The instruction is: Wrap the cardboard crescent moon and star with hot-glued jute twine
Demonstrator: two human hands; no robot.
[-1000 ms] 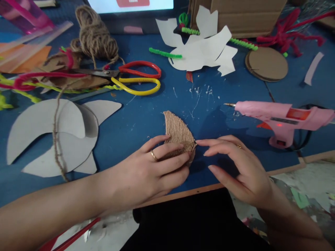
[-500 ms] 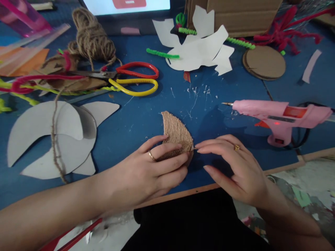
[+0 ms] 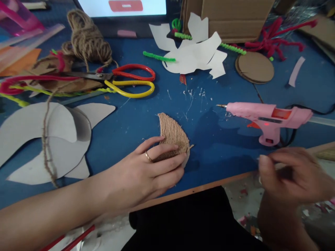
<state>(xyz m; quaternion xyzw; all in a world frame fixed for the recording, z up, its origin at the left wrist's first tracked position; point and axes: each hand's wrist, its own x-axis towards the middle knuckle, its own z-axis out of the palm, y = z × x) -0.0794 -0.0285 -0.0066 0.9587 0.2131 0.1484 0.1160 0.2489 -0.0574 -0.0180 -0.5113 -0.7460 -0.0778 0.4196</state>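
Observation:
A curved piece covered in rows of brown twine (image 3: 172,130) lies on the blue table near its front edge, with a pale rim showing at its lower right. My left hand (image 3: 157,167) rests flat over its lower part, fingers spread, holding it against the table. A short twine end sticks out at the piece's right side. My right hand (image 3: 293,174) is off to the right, past the table's front edge, thumb and fingers pinched together; what they hold, if anything, is too small to name. The pink glue gun (image 3: 269,116) lies just above it, its red light on.
Red-and-yellow-handled scissors (image 3: 133,82) lie behind my left hand, beside a twine bundle (image 3: 87,40). White paper shapes (image 3: 65,150) are at left, another cutout (image 3: 191,55) at the back. Cardboard discs (image 3: 255,67) and a cardboard box (image 3: 232,21) stand farther right.
My right hand has moved away from the twine-covered piece to the right, and its fingers have closed together. My left hand stays on the piece. The whole view has shifted slightly.

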